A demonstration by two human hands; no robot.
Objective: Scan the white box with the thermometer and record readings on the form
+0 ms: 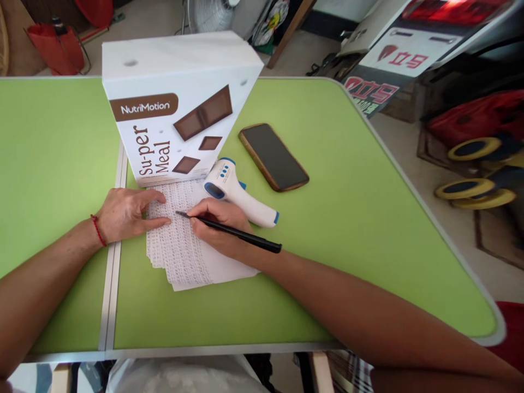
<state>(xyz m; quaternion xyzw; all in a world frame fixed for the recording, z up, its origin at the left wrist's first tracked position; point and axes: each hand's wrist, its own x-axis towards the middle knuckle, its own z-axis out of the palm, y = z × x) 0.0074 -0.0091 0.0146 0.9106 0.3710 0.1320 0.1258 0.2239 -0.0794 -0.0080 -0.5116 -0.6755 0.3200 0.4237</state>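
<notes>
Sheets of paper (184,256) covered in rows of small handwriting lie stacked a little unevenly on the green table. My right hand (223,224) is closed round a black pen (245,236), its tip at the writing. At the left edge of the sheets rests my left hand (131,214), thumb and forefinger spread apart on the paper, holding nothing. A white and blue infrared thermometer (245,199) lies just beyond my right hand, partly over the paper. Behind the sheets stands a white NutriMotion box (164,131), touching or nearly touching their far edge.
A smartphone (274,156) in a brown case lies right of the box. The folding table (368,234) has a metal seam left of the papers and a rounded right corner. Beyond it are a fan (210,15), a red bag (55,49) and a vehicle's rear (393,54).
</notes>
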